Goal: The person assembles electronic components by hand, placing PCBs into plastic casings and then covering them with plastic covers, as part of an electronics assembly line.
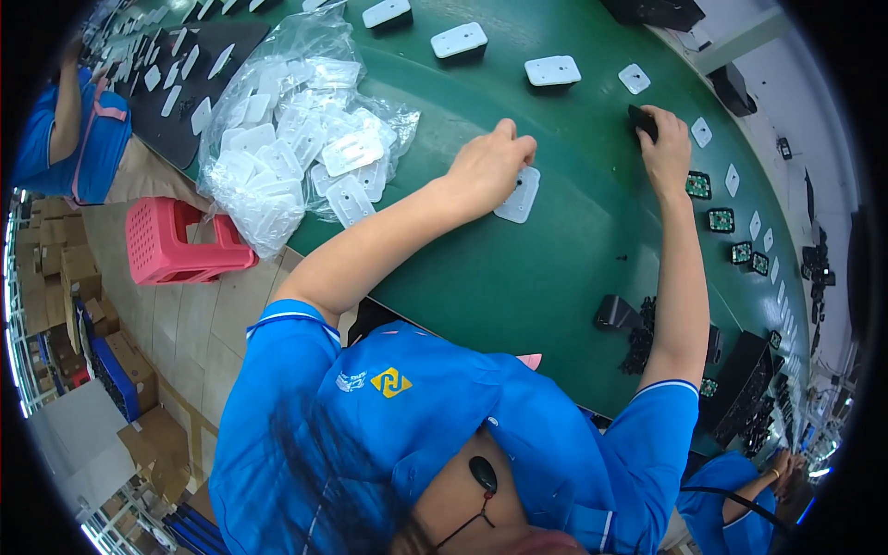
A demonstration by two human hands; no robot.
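Right hand: you grasp a black part. Left hand: grip indeterminable. Plate-topped housings appear done; loose plates remain.

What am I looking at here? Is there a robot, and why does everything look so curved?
There's no robot, just someone working bare-handed. The single picture comes from a wide camera worn on the head, looking down, so straight edges bend. On the green table lie a clear bag of white plates, black cases with white tops and green circuit boards. The right hand holds a black part. The left hand is at a loose plate; whether it grips it, I can't tell.
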